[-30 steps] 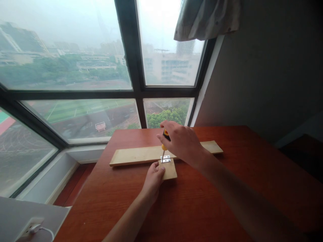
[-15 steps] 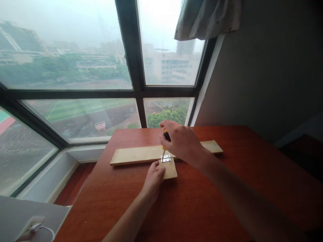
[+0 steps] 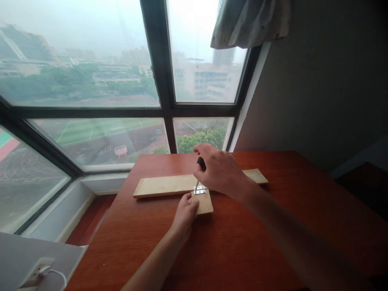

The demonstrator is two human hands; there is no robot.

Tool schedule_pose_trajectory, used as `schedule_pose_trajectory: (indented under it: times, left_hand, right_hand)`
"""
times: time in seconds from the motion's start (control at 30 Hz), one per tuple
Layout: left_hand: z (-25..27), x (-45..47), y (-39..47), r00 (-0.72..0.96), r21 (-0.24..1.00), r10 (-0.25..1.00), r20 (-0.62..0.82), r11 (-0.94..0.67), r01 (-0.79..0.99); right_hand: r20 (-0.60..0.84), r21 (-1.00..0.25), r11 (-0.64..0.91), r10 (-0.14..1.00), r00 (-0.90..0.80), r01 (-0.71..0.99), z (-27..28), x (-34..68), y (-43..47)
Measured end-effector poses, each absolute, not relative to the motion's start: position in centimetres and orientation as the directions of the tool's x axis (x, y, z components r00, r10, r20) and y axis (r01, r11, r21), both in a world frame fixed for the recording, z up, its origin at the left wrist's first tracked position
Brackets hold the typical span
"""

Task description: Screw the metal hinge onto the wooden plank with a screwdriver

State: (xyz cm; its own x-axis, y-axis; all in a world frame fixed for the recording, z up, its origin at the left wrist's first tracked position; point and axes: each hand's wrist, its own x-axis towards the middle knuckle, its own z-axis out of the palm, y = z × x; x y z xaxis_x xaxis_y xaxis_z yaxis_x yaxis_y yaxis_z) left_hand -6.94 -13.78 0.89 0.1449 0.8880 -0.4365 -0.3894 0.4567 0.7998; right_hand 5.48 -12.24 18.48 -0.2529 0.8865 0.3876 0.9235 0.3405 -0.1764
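My right hand [image 3: 220,167] is closed round the yellow and black handle of a screwdriver [image 3: 201,163]. The screwdriver stands nearly upright, its shaft running down to the left side of a silver metal hinge [image 3: 199,189]. That hinge lies across the joint between a small square wooden board [image 3: 205,203] and a long wooden board [image 3: 165,185]. My left hand [image 3: 185,211] grips the small board by its left edge, thumb on top. Part of the long board is hidden behind my right hand. Whether a screw sits under the tip is too small to tell.
The boards are on a reddish-brown wooden table [image 3: 242,250]. Large windows [image 3: 91,141] with dark frames rise behind its far edge. A curtain [image 3: 250,24] hangs at the upper right. At the lower left, a white plug [image 3: 44,271] with a cable is in a wall socket.
My right fingers have shifted slightly round the screwdriver handle, so less of its yellow shows. My left hand, the boards and the hinge look nearly the same.
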Motion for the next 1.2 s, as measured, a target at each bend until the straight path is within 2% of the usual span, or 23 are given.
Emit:
schedule_pose_trajectory:
  times: [0.23,0.5,0.7,0.93,1.2]
  left_hand:
    - [1.15,-7.06,-13.89,0.152,0.806,0.885,-0.441,0.464,-0.366]
    - [0.69,-6.92,-13.76,0.151,0.814,0.897,-0.416,0.441,-0.377]
    - [0.8,-6.99,-13.72,0.152,0.805,0.89,-0.43,0.454,-0.381]
    - [0.77,-7.03,-13.81,0.158,0.802,0.891,-0.426,0.453,-0.388]
    - [1.04,-7.01,-13.84,0.15,0.805,0.886,-0.439,0.462,-0.371]
  right_hand:
    - [0.337,-0.141,0.311,0.908,-0.25,0.94,18.69,5.5,-12.06]
    - [0.388,-0.197,0.381,0.876,-0.286,0.903,18.25,5.67,-11.98]
    - [0.351,-0.129,0.319,0.9,-0.257,0.939,18.39,5.61,-11.71]
    - [0.36,-0.198,0.382,0.885,-0.295,0.903,18.4,5.65,-11.86]
    - [0.349,-0.165,0.343,0.897,-0.271,0.925,18.61,5.35,-11.5]
